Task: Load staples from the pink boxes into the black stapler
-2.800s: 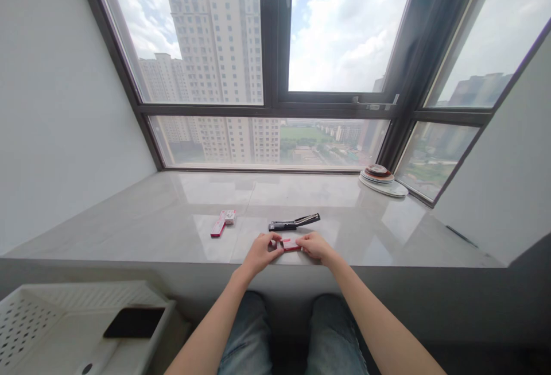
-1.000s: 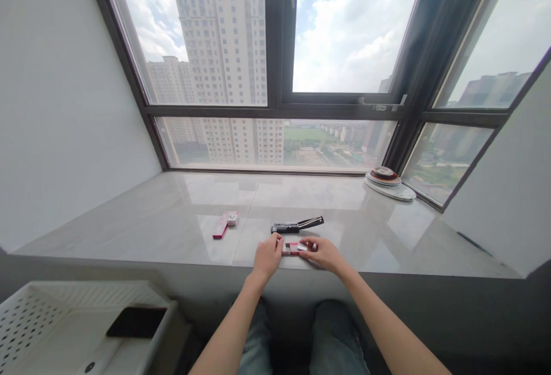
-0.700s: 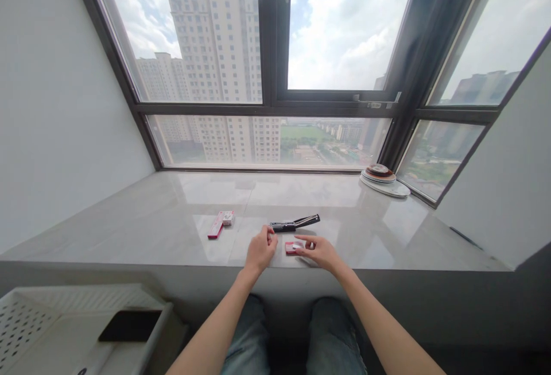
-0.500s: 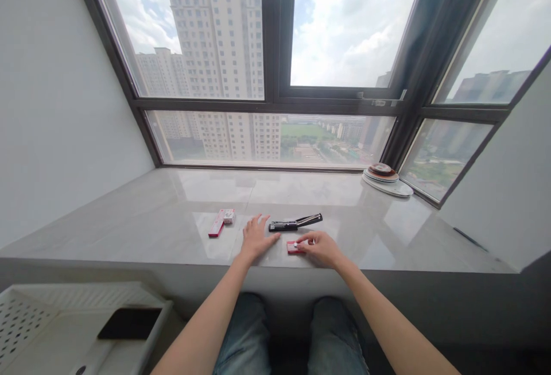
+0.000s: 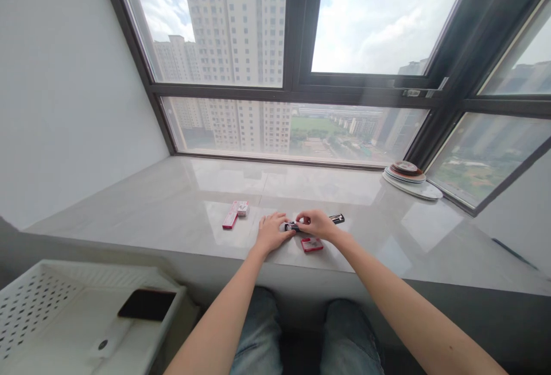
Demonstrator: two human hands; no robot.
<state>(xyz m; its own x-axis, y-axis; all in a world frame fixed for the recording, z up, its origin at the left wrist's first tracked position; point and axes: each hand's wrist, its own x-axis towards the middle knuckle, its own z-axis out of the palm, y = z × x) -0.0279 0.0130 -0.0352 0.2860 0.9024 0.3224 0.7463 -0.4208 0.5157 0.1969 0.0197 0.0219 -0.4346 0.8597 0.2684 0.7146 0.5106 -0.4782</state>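
Note:
A black stapler [image 5: 337, 219] lies opened on the pale stone sill, its middle covered by my hands. The thumb and fingers of my left hand [image 5: 271, 232] close around its left end. My right hand [image 5: 316, 224] is over the stapler in a pinch, with a small pale piece at the fingertips that looks like a strip of staples. Just below my right hand, a small red and white box [image 5: 312, 244] rests on the sill. Left of my hands lie a longer pink and white box [image 5: 231, 215] and a small white box [image 5: 243, 208], touching.
Stacked plates [image 5: 411, 180] stand in the far right corner by the window [image 5: 275, 128]. A thin dark stick [image 5: 514, 253] lies near the right wall. Below the sill at left, a white plastic basket [image 5: 47, 306] holds a dark flat object [image 5: 147, 304].
My right hand has moved from the red and white box up and over the stapler. My left hand has closed on the stapler's left end. The view has shifted slightly.

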